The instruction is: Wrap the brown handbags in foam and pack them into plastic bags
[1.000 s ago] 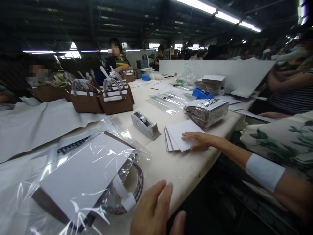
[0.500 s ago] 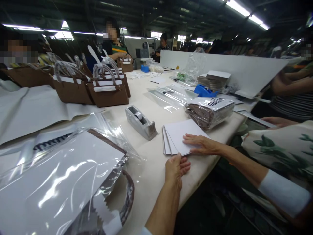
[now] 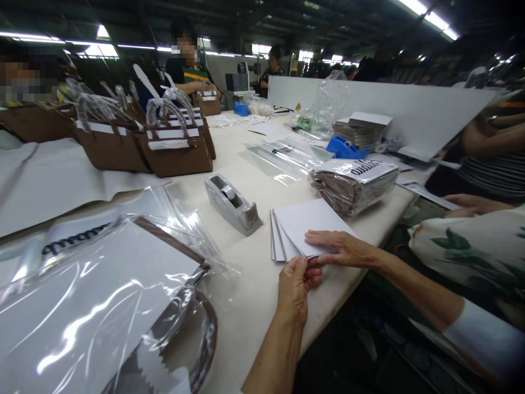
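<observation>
From the head camera, a stack of white cards [image 3: 315, 221] lies on a pale bench [image 3: 229, 268] near the middle of the view, toward four o'clock. The cards are slightly fanned at their nine o'clock side. The left hand [image 3: 296, 282] reaches up from six o'clock, narrowed, its thumb and fingers pinching the near edge of the stack. The right hand [image 3: 338, 249] comes in from four o'clock and lies palm down on the top card, fingers extended and close together.

Just left of center, at nine o'clock, stands a gray tape dispenser [image 3: 232, 203]. A large white panel in clear plastic [image 3: 102, 295] fills eight o'clock, with a wrapped handle [image 3: 207, 336] beside it. Brown handbags [image 3: 176, 156] with wrapped handles stand at ten o'clock. Beyond the cards, toward three o'clock, sits a plastic-wrapped brown bundle [image 3: 355, 186]; a blue tape dispenser [image 3: 346, 148] is behind it. At eleven o'clock, a person [image 3: 191, 71] stands behind the bench.
</observation>
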A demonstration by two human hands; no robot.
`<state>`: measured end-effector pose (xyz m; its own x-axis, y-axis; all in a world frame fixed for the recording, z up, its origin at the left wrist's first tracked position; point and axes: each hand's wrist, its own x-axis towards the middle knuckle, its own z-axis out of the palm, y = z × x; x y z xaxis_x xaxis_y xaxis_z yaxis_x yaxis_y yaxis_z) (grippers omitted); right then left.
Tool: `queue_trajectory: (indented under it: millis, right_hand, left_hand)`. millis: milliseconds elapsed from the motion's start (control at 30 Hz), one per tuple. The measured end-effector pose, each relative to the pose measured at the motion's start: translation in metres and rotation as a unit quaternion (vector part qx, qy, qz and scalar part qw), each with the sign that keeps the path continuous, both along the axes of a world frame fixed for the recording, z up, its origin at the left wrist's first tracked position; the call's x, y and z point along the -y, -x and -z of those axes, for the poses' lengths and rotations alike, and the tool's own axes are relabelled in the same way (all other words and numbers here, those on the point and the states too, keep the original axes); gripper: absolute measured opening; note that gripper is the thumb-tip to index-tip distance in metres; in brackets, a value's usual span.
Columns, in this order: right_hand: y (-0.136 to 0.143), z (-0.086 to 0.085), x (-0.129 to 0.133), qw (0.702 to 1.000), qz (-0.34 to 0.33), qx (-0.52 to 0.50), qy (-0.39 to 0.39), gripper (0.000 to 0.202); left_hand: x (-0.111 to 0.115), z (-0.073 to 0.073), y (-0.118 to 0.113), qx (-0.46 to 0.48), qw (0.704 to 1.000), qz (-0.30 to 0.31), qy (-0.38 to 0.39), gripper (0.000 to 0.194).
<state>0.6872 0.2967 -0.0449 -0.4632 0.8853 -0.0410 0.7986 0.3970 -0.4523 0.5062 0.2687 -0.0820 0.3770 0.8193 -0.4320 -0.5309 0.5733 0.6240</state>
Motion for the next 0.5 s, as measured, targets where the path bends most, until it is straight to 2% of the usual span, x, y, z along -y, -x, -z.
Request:
queue_trajectory:
  millis: [167, 233, 367, 500]
  right_hand:
    - [0.0043, 0.0003, -0.0003, 1.000, 0.016, -0.007, -0.015, 0.043]
    - [0.0053, 0.0003, 0.0005, 1.000, 0.015, 0.005, -0.020, 0.047]
    - [0.0060, -0.0003, 0.0034, 0.999, 0.001, 0.038, -0.019, 0.062]
    - [0.0100, 0.0008, 0.0072, 1.000, 0.018, 0.006, -0.004, 0.046]
  left_hand:
    - [-0.0008, 0.0033, -0.0001, -0.087, 0.993, -0.007, -0.079, 0.029]
    - [-0.0002, 0.0036, -0.0008, -0.116, 0.988, -0.004, -0.099, 0.025]
    - [-0.0014, 0.0035, -0.0031, -0.160, 0.982, 0.009, -0.100, 0.020]
    - [-0.0065, 0.0028, -0.0058, -0.202, 0.976, 0.020, -0.074, 0.021]
